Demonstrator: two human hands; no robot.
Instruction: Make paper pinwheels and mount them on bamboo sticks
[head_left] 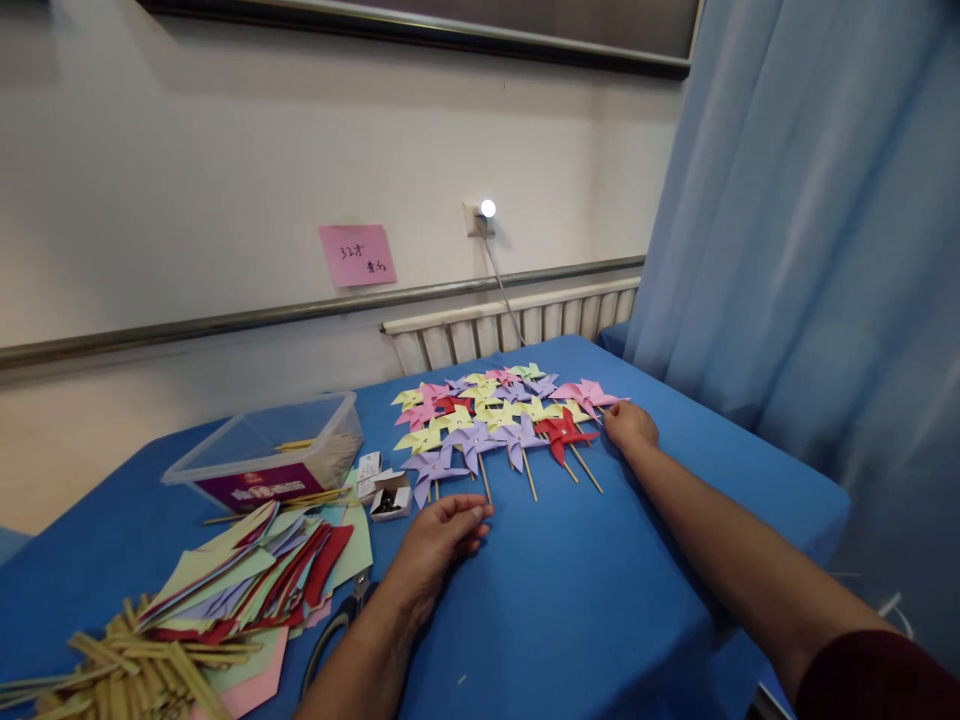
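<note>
Blue-clothed table (600, 600) beside curtain (810, 220)

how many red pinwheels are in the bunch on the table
2. One red pinwheel lies at the front right of the bunch, just left of the right hand. The other red pinwheel sits mid-left, partly covered by yellow ones. More may be hidden under the overlap.

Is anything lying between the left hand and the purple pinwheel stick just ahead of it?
Nothing visible: the left hand rests on the blue cloth with its fingertips right at the stick's end below the purple pinwheel. The scissors lie behind it.
</note>
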